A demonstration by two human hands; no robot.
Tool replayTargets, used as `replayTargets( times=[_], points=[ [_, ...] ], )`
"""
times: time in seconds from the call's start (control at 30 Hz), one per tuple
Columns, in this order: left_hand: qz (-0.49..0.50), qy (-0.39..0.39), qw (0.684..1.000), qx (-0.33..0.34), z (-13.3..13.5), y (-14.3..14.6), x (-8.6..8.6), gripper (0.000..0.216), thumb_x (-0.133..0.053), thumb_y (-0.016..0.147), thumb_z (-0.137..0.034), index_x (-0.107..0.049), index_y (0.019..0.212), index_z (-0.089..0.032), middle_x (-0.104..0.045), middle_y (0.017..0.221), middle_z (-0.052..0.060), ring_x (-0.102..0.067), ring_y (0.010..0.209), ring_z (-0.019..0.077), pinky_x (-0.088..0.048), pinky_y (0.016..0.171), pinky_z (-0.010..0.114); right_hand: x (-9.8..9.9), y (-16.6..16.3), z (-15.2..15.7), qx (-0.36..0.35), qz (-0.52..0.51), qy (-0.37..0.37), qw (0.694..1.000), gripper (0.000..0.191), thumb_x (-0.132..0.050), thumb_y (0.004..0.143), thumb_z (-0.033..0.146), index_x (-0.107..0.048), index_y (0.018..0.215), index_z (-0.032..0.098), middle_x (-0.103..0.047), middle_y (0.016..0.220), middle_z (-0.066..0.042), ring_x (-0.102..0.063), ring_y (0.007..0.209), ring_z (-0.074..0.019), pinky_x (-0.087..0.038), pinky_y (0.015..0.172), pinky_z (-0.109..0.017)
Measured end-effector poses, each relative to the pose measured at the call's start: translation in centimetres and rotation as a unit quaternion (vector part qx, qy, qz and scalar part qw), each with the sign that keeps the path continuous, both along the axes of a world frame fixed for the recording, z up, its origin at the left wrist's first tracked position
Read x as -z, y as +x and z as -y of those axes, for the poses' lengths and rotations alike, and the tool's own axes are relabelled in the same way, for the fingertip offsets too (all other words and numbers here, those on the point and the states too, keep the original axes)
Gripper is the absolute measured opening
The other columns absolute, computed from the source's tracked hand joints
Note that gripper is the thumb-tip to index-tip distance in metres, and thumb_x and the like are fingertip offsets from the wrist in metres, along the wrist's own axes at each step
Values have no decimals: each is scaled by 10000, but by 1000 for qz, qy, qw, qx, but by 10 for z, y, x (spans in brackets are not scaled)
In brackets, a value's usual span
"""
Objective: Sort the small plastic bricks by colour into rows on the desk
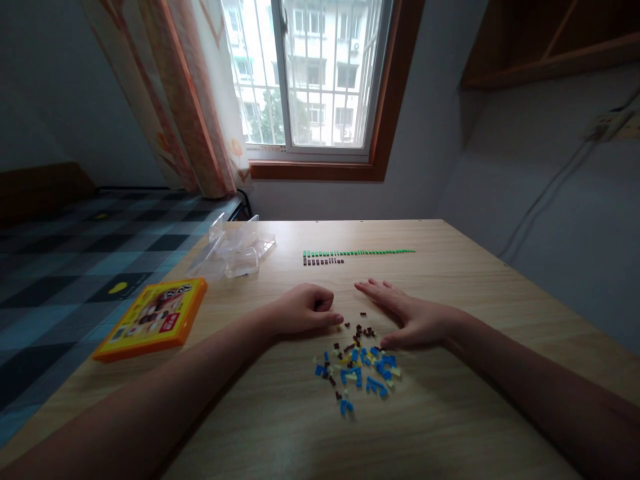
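Observation:
A loose pile of tiny blue, brown and pale yellow bricks [357, 367] lies on the wooden table [450, 267] between my hands. My left hand [305, 310] rests on the table just left of the pile, fingers curled, thumb and forefinger pinched near a small brown piece. My right hand [407, 313] lies flat on its edge right of the pile, fingers stretched out and together, holding nothing. Farther back, a long row of green bricks [357, 253] is lined up, with a short row of brown bricks [323, 261] just in front of it.
A yellow-orange box [153, 319] lies at the table's left edge. Clear plastic packaging [233, 250] sits behind it. A bed with a checked cover [75, 267] stands left of the table. A window and curtain are behind; a wall runs along the right.

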State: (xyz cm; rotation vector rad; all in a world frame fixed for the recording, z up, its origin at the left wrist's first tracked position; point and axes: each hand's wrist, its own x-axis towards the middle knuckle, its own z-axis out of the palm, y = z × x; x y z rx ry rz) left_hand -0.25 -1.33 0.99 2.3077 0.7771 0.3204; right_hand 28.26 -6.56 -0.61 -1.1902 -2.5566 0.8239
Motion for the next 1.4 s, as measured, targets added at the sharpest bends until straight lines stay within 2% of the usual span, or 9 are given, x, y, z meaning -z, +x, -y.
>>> replayTargets(
  times=[0.17,0.37,0.53,0.7,0.8,0.93,1.03,1.2,1.4],
  points=[
    [-3,-1,1000,2,0,0,-1,434,-616,802,-494,-383,600,-188,-373,570,-63,-324,572,97,-250,537,244,3,3,-2,-3,2,5,1000,1041,-712,777,542,-81,1565,285,-57,1630,-94,26,1486,-349,-27,1188,-596],
    [1,-2,1000,4,0,0,-2,443,-615,802,-504,-378,599,-189,-370,569,-63,-323,569,97,-244,536,244,4,8,0,15,-36,18,999,952,-725,803,371,-136,1551,354,-130,1624,-34,-34,1489,-321,-127,1189,-590],
    [7,-5,1000,6,0,0,-2,435,-614,801,-498,-386,599,-187,-365,568,-64,-326,571,98,-237,537,245,-1,3,4,21,-73,26,997,917,-744,795,384,-208,1539,353,-181,1614,-38,-91,1487,-308,-189,1182,-573],
    [3,-6,1000,3,0,0,-1,450,-612,804,-511,-380,596,-186,-362,566,-64,-321,568,96,-232,539,246,1,-1,6,14,-56,40,998,970,-766,765,429,-198,1545,333,-165,1614,-58,-60,1484,-343,-103,1181,-616],
    [1,-3,1000,2,1,1,-2,456,-611,806,-515,-376,595,-186,-364,566,-64,-318,568,95,-229,538,246,4,2,5,18,-52,36,998,971,-762,767,412,-186,1546,341,-159,1617,-55,-55,1484,-348,-108,1180,-621],
    [4,-3,1000,3,1,1,-3,444,-610,807,-501,-377,595,-187,-355,558,-65,-315,565,96,-229,535,245,11,2,0,84,-59,39,994,860,-684,833,358,-195,1540,374,-187,1614,-40,-81,1491,-317,-164,1178,-608],
    [9,2,1000,1,1,2,-2,449,-604,809,-501,-373,587,-187,-346,549,-66,-309,559,95,-226,537,247,16,-8,-6,136,-58,79,986,798,-638,858,391,-228,1540,332,-257,1592,-80,-128,1487,-314,-173,1175,-606],
    [18,10,1000,-5,1,3,-1,461,-590,812,-510,-360,576,-187,-335,543,-67,-298,554,93,-227,540,248,23,-28,-13,172,-24,146,974,714,-571,883,474,-317,1519,273,-327,1561,-117,-185,1472,-344,-179,1163,-619],
    [3,-11,1000,9,0,2,-3,437,-590,809,-498,-374,589,-189,-355,562,-62,-325,565,98,-246,539,247,27,-24,-12,184,-85,169,964,585,-442,954,441,-333,1508,288,-375,1541,-82,-228,1466,-300,-230,1169,-580]
  ],
)
